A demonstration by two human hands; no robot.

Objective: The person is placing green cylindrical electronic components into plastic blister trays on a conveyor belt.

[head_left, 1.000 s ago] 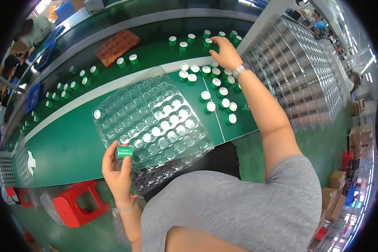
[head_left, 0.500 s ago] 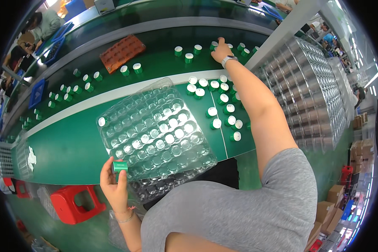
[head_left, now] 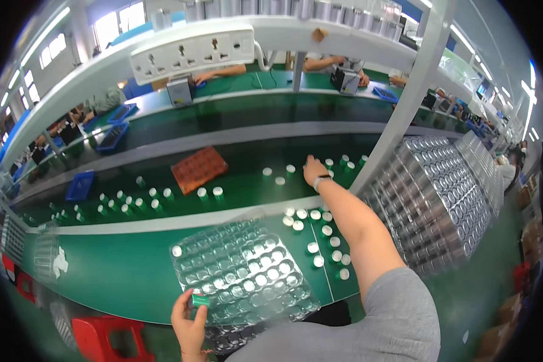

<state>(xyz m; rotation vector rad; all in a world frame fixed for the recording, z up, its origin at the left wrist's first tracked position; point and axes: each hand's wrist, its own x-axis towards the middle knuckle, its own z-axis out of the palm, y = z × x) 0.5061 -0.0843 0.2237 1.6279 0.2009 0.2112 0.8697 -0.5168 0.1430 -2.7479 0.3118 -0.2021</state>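
My left hand (head_left: 190, 323) pinches a small green cylinder (head_left: 200, 300) between thumb and fingers, just over the near left corner of a clear plastic tray (head_left: 220, 265). One white-topped cylinder (head_left: 177, 251) sits in a far left cup of that tray. My right arm stretches over the table to the dark conveyor belt, where my right hand (head_left: 314, 171) is low with its fingers curled down. What its fingers hold, if anything, is hidden. Near it stand white-topped green cylinders (head_left: 291, 169). Several more cylinders (head_left: 312, 248) are on the green table between the tray and my right arm.
A red-brown moulded tray (head_left: 199, 170) and more cylinders lie along the belt. A metal post (head_left: 404, 90) rises beside stacked clear trays (head_left: 428, 193) on the right. A power strip (head_left: 193, 53) hangs overhead. A red stool (head_left: 108, 338) stands lower left. Other people work across the line.
The view has tilted up, so the power strip and overhead rail now show. My right hand still reaches to the belt, and the cylinder beside its fingertips is now hidden. My left hand keeps its cylinder.
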